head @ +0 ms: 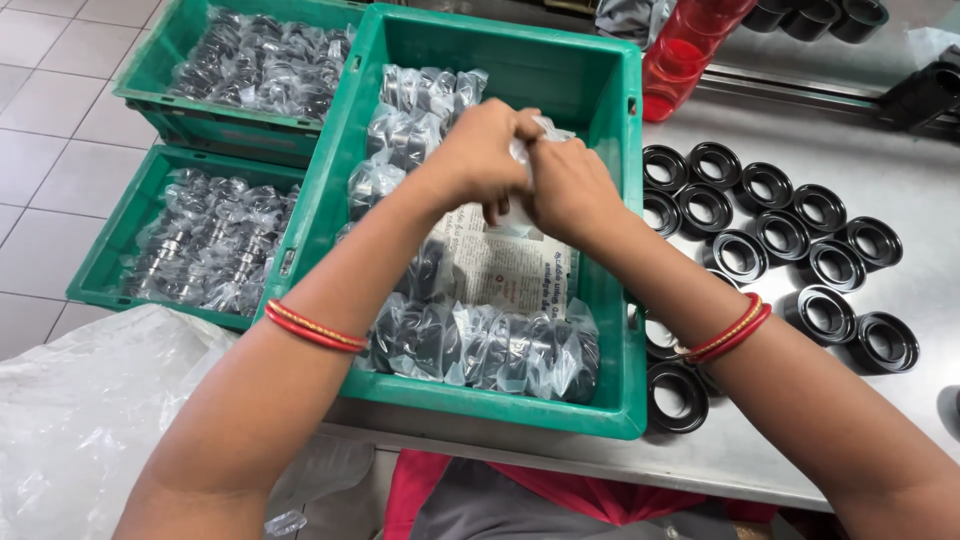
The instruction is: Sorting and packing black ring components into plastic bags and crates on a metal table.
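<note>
We have both hands up over the big green crate [610, 250]. Our left hand [480, 160] and our right hand [572, 192] are pressed close together, and the fingers of both are curled tight around a small clear plastic bag [548, 132]. The bag sits between the two hands, held in the air above the newspaper [505, 265] at the bottom of the crate. We cannot see what is inside it (our hands hide most of it).

It looks like we are in the middle of closing or twisting the bag. A good next move would need a firm pinch at the top so nothing slips out.

More filled bags [490, 345] lie in rows in the crate. Black rings [780, 235] wait on the metal table [900, 180] beside it.
</note>
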